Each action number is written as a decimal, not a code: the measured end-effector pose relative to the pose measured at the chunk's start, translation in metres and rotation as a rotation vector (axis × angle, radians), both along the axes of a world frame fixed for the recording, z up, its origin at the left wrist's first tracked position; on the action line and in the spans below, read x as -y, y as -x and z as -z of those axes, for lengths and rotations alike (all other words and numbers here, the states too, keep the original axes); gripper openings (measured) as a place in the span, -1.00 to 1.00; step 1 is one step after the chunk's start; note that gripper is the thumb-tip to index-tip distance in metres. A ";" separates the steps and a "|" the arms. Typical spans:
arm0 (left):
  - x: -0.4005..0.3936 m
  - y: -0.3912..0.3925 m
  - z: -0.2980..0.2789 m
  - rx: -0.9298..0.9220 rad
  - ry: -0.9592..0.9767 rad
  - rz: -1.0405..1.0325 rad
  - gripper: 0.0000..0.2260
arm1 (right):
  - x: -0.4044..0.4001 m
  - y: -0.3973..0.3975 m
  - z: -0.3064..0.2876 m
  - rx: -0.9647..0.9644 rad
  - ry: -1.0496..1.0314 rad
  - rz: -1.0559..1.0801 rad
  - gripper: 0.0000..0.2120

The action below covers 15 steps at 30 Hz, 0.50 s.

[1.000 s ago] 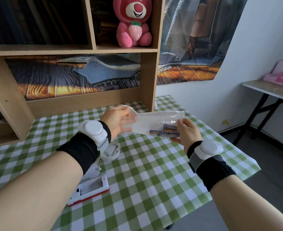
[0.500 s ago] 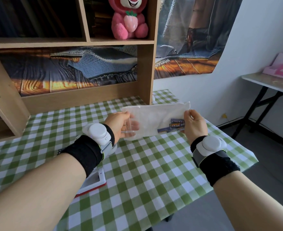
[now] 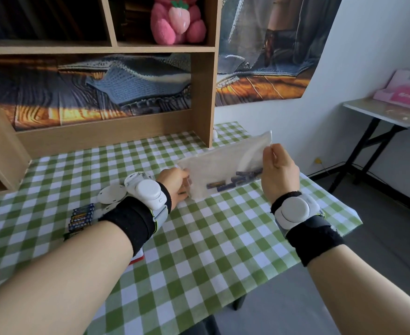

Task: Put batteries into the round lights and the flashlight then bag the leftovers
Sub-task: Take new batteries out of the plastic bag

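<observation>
A clear plastic bag hangs above the green checked table, held between both hands. My left hand grips its left edge and my right hand pinches its right edge. Several blue batteries lie inside the bag along its lower side. White round lights sit on the table beside my left wrist. A row of blue batteries lies to the left of that wrist. A white and red object shows under my left forearm, mostly hidden.
A wooden shelf unit stands at the back of the table, with a pink plush toy on its upper shelf. The table's right edge drops to grey floor. A side table with a pink box stands far right.
The view has tilted down and left, so the round lights and loose batteries now show. Both hands keep hold of the bag, which has tilted with its right end higher.
</observation>
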<state>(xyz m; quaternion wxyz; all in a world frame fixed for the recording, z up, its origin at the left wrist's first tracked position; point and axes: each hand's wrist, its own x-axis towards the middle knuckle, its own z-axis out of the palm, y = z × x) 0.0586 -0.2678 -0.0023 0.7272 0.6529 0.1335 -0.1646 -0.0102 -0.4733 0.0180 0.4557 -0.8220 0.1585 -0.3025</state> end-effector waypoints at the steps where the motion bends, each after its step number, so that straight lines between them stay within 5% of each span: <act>1: 0.002 0.000 0.002 -0.001 0.000 0.005 -0.88 | -0.001 0.001 -0.001 0.007 -0.005 0.003 -0.75; 10: 0.006 0.008 0.007 -0.003 -0.003 0.001 -0.91 | -0.008 0.000 -0.005 0.106 0.017 -0.037 -0.81; 15: 0.007 0.002 0.012 0.013 -0.179 0.079 -0.78 | -0.015 -0.003 -0.014 0.145 0.045 -0.069 -0.81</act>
